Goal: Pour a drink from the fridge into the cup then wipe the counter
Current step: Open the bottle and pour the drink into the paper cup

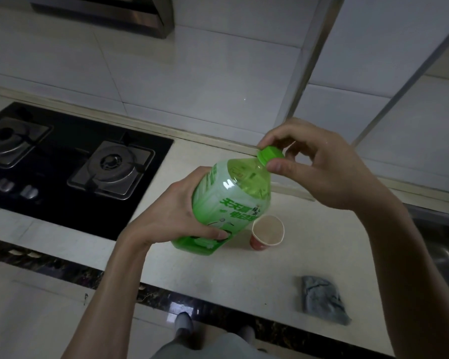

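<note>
Seen from the head camera, a person stands at a pale kitchen counter (244, 278), the left hand (166, 216) wrapped around the body of a large green drink bottle (228, 203) at the centre of the frame, tilted with its neck toward the upper right. The right hand (319, 167) pinches the green cap (269, 154) between thumb and fingers; the cap is still seated on the neck. Just right of the bottle's base, an empty red paper cup (267, 233) stands upright on the counter. A folded grey cloth (322, 299) lies well apart at the lower right, near the counter's front edge, and a black gas hob (62, 164) fills the left of the frame. The step in hand appears to be unscrewing the cap. Doing it well likely means bracing the bottle firmly with the left hand without squeezing its soft walls, bringing it closer to upright before the seal breaks, and keeping the neck clear of the light cup so it is not knocked over.
</note>
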Demonstrator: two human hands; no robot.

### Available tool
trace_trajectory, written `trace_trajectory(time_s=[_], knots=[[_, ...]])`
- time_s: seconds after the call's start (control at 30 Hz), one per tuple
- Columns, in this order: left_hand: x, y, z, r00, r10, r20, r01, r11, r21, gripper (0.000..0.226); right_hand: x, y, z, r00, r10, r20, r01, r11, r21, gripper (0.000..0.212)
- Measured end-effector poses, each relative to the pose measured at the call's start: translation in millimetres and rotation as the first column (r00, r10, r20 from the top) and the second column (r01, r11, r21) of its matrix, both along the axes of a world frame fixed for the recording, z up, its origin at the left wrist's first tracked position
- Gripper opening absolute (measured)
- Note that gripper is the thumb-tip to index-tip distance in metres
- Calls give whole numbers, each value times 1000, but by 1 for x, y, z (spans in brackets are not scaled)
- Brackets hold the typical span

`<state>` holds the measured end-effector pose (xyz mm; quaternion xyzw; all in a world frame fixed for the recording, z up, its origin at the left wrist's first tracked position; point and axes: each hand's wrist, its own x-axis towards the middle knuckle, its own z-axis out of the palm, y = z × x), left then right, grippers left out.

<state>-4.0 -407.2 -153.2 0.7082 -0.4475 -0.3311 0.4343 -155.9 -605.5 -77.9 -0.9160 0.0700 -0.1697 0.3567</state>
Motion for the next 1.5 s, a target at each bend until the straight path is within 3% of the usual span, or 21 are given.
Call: trace_trajectory(time_s=[0.13, 0.27, 0.37, 0.57, 0.67, 0.73, 0.8, 0.9, 0.97, 1.17, 1.27, 1.37, 1.43, 1.5], knots=[[-3, 5, -1, 1000, 20, 21, -20, 1000, 2, 88, -4, 0, 0, 993, 55, -100, -49, 997, 61, 37], [-5, 8, 0, 999, 44, -1, -44, 999, -14, 88, 1, 15, -2, 973, -228, -33, 228, 974, -2, 48], [-5, 9, 0, 999, 52, 7, -52, 999, -8, 89, 2, 23, -3, 950, -309, 37, 309, 951, -8, 48], [-4, 12, 2, 997, 29, 67, -29, 1000, -1, 87, -3, 19, -6, 977, -208, 35, 211, 967, -141, 37], [-2, 15, 0, 996, 19, 85, -19, 1000, 6, 86, -8, 10, -3, 997, -60, -49, 52, 987, -151, 29], [-1, 16, -2, 996, 18, 89, -19, 1000, 9, 88, -9, 7, -3, 992, -6, -124, -9, 993, -117, 35], [-1, 15, -3, 996, 14, 91, -15, 1000, 12, 89, -7, 11, -5, 987, -66, -148, 57, 996, -66, 42], [-2, 11, -4, 994, -8, 111, 7, 1000, 9, 90, 0, 19, -8, 967, -246, -62, 242, 968, -66, 51], [-4, 8, -5, 993, -19, 117, 17, 1000, 11, 92, 3, 19, -8, 956, -289, -47, 283, 954, -102, 45], [-4, 2, -10, 992, -34, 119, 32, 999, 20, 92, -4, 14, -9, 978, -199, -57, 191, 975, -117, 33], [-3, -1, -11, 993, -37, 115, 34, 999, 31, 90, -11, 4, -10, 996, -59, -73, 49, 989, -138, 20], [-3, -4, -11, 991, -44, 126, 40, 999, 37, 90, -16, -1, -9, 983, 10, -185, -24, 997, -73, 47], [-4, -5, -10, 992, -46, 117, 42, 998, 38, 89, -16, 1, -10, 971, -58, -233, 50, 998, -41, 67], [-5, -8, -9, 994, -48, 98, 45, 998, 33, 89, -15, 2, -12, 961, -181, -211, 174, 983, -54, 69]])
